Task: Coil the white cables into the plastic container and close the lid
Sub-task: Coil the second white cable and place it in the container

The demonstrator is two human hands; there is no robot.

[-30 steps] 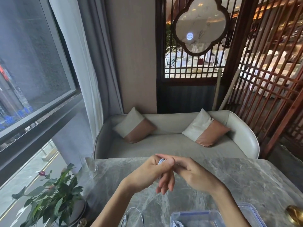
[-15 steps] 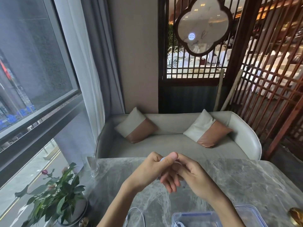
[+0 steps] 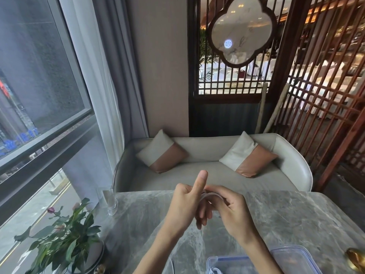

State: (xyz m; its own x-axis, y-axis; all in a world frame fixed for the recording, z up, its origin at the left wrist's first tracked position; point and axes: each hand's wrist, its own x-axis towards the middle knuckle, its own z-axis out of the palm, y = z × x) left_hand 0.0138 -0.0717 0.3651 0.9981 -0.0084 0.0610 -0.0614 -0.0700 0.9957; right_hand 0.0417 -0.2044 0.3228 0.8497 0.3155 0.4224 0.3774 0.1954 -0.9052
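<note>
Both hands meet above the grey marble table (image 3: 286, 216). A white cable (image 3: 209, 194) is wound around the fingers of my left hand (image 3: 184, 206), whose thumb points straight up. My right hand (image 3: 230, 211) pinches the cable's strand against those fingers. Only a short stretch of the coil shows between the hands. The clear plastic container (image 3: 221, 263) with a blue seal sits at the bottom edge, partly behind my right forearm, with a bit of white cable inside. Its clear lid (image 3: 296, 258) lies just to the right. Another white cable loop (image 3: 171, 264) lies left of the container.
A potted plant (image 3: 63, 240) stands at the lower left beside the table. A drinking glass (image 3: 108, 200) is on the table's far left corner. A brass object (image 3: 356, 259) sits at the right edge. A sofa with two cushions (image 3: 209, 169) is beyond the table.
My left thumb has lifted off the coil and now points up. The right hand has shifted slightly along the cable, exposing the white strand. The view has dropped a little.
</note>
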